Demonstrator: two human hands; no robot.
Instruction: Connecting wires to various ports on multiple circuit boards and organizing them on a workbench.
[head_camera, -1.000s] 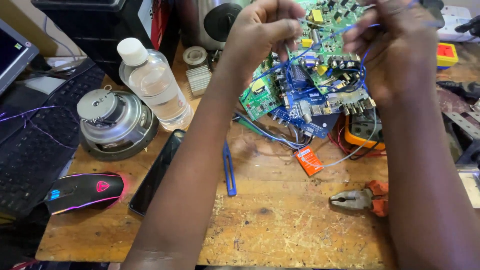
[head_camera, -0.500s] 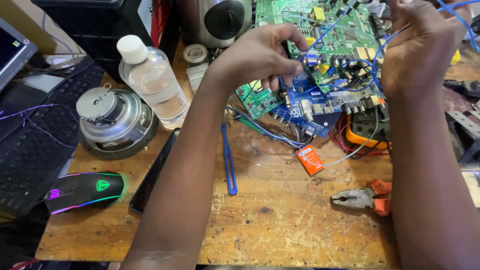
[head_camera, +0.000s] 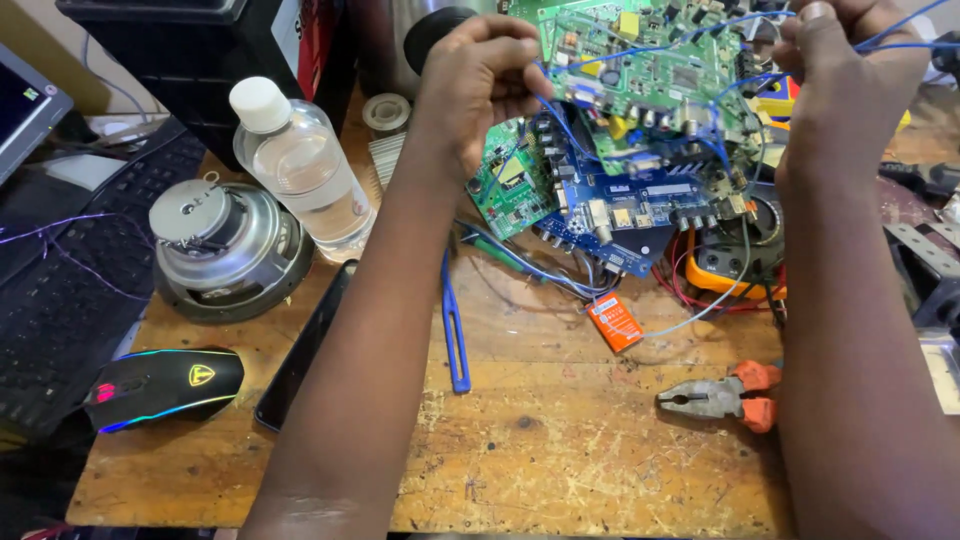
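both hands (head_camera: 480, 75) higher now, blue wire (head_camera: 640, 50) tauter

Clear plastic bottle (head_camera: 300, 165), white cap, upright at bench rear-left. Loudspeaker driver (head_camera: 225, 250), magnet side up, just beside bottle. Black mouse (head_camera: 165, 385), coloured lights, front-left, on bench edge. Black keyboard (head_camera: 70, 290) far left, thin purple wire across it. Dark phone (head_camera: 300, 350) flat, near mouse. Blue tweezers (head_camera: 455, 325) mid-bench. Pliers (head_camera: 720, 397), orange grips, front-right. Worn wooden benchtop (head_camera: 560, 450), scuffed.
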